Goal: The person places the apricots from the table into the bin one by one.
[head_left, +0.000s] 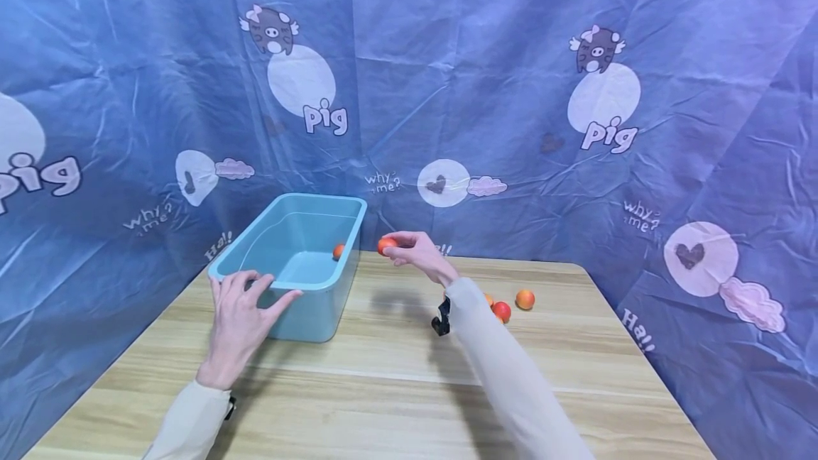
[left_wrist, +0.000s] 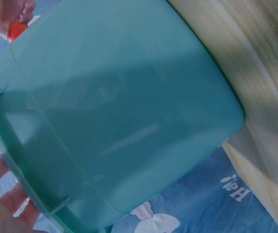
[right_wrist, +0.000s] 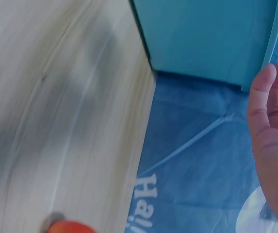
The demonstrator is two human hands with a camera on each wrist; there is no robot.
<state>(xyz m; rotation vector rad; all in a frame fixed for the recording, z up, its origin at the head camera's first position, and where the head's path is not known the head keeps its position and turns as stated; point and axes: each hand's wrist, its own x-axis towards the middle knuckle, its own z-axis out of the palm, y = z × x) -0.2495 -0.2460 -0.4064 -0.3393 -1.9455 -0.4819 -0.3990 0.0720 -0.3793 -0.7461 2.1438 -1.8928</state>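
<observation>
Fruit (head_left: 386,245) pinched in right hand (head_left: 418,255) beside bin (head_left: 348,247), left hand (head_left: 239,318) spread on its rim; apparently three fruits (head_left: 511,304) lie behind the forearm.

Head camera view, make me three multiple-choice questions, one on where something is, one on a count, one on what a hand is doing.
1. Where is the teal bin?
A. on the table's left side
B. on the floor
C. at the table's right edge

2. How many fruits are inside the bin?
A. none
B. one
C. four

3. What is the right hand doing?
A. lying flat on the table
B. holding an orange fruit
C. gripping the bin's rim

Answers: 1 A, the bin stands on the wooden table, left of centre. 2 B, a single fruit in the bin shows. 3 B, its fingers pinch the held fruit.
</observation>
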